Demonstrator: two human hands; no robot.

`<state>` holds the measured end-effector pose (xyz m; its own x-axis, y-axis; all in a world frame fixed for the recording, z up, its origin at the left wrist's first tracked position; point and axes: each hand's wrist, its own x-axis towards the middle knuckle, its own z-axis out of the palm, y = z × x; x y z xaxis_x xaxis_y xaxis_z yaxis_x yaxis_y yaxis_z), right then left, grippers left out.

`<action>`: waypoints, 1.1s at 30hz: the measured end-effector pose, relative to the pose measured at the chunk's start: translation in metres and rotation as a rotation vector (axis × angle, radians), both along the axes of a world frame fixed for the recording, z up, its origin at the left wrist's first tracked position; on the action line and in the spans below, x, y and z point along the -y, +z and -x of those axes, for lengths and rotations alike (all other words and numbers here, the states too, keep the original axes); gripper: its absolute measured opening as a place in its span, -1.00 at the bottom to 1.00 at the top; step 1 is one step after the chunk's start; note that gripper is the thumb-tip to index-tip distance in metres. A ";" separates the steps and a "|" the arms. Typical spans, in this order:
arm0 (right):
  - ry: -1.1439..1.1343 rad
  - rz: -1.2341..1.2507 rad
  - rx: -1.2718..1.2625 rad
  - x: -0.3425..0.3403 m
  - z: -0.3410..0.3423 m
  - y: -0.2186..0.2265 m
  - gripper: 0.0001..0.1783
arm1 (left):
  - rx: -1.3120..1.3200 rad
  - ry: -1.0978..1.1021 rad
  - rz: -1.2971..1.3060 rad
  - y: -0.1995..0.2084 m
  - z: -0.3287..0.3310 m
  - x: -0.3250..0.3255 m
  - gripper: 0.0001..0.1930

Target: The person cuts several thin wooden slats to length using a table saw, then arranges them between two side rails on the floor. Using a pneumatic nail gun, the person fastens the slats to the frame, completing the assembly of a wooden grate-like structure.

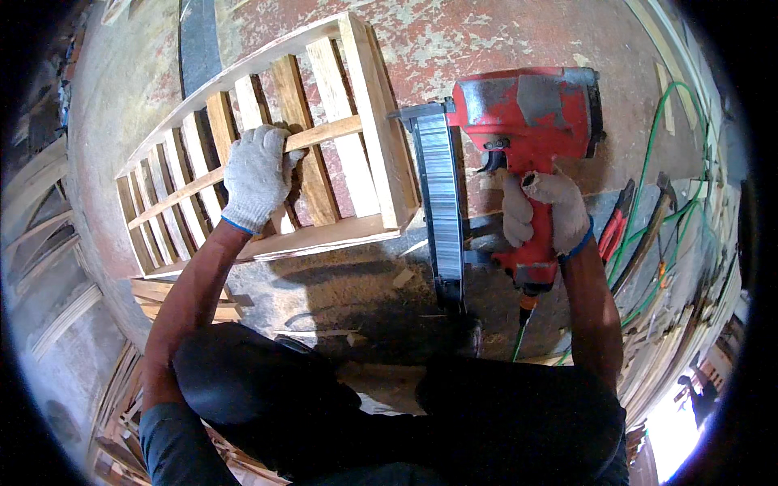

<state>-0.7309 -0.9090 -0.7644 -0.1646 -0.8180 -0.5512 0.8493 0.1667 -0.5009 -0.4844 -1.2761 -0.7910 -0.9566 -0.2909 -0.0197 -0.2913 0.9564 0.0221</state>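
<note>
A slatted wooden crate frame (392,154) lies on the floor in front of me. A thin batten (328,132) runs lengthwise across its slats. My left hand (259,174), in a white knit glove, has its fingers wrapped round this batten near the middle. In my gloved right hand (549,212) is a worn red pneumatic nail gun (527,113), gripped by its handle. A long magazine of nails (440,194) hangs from its nose, which points left and touches or nearly touches the crate's right end board. My fingers sit below the black trigger (491,160).
A green air hose (648,174) loops on the right. Beside it lie a hammer (648,235) and red-handled pliers (617,220). Wood strips (689,324) are stacked at the lower right. More slatted pieces (174,298) lie under the crate's near left side.
</note>
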 end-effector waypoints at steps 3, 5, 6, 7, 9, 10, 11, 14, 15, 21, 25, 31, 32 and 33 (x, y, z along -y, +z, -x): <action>0.031 -0.037 0.033 0.003 0.005 0.006 -0.57 | 0.002 0.007 -0.010 0.000 -0.001 0.000 -0.65; 0.040 -0.047 0.015 0.003 0.008 0.003 -0.67 | -0.002 0.003 -0.015 0.000 -0.002 0.000 -0.64; 0.044 -0.051 0.006 0.003 0.009 0.001 -0.68 | -0.009 -0.005 -0.016 0.000 -0.002 0.000 -0.64; 0.048 -0.032 0.023 0.003 0.010 0.001 -0.67 | -0.015 -0.013 -0.019 0.000 -0.003 0.000 -0.64; 0.054 0.006 0.058 0.005 0.012 0.003 -0.65 | -0.021 -0.019 -0.025 -0.002 -0.004 0.002 -0.64; 0.049 -0.021 0.042 0.007 0.013 0.007 -0.65 | -0.023 -0.023 -0.028 -0.003 -0.004 0.003 -0.64; 0.043 -0.048 0.026 0.011 0.014 0.012 -0.65 | -0.017 -0.021 -0.022 -0.002 -0.004 0.002 -0.64; 0.101 -0.010 0.025 0.008 0.020 0.004 -0.64 | -0.018 -0.026 -0.008 -0.003 -0.003 0.002 -0.64; 0.132 0.022 0.032 0.005 0.022 0.001 -0.63 | -0.030 -0.033 -0.006 -0.005 -0.004 0.004 -0.64; 0.121 0.023 0.040 0.008 0.021 0.000 -0.63 | -0.053 -0.021 -0.007 -0.005 -0.007 0.003 -0.63; 0.113 0.006 0.022 0.008 0.022 0.004 -0.63 | -0.050 -0.026 -0.023 -0.007 -0.004 0.003 -0.64; 0.100 0.000 0.094 0.009 0.024 0.004 -0.63 | -0.008 -0.015 -0.007 -0.006 -0.006 0.005 -0.63; 0.102 -0.013 0.088 0.009 0.024 0.003 -0.62 | -0.005 -0.012 -0.004 -0.006 -0.006 0.005 -0.63; 0.105 -0.026 0.082 0.008 0.024 0.001 -0.61 | -0.002 -0.010 -0.001 -0.005 -0.007 0.005 -0.63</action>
<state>-0.7549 -0.9174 -0.7630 -0.0323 -0.8138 -0.5802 0.8645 0.2686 -0.4249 -0.4770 -1.2810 -0.7962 -0.9594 -0.2816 -0.0180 -0.2820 0.9591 0.0235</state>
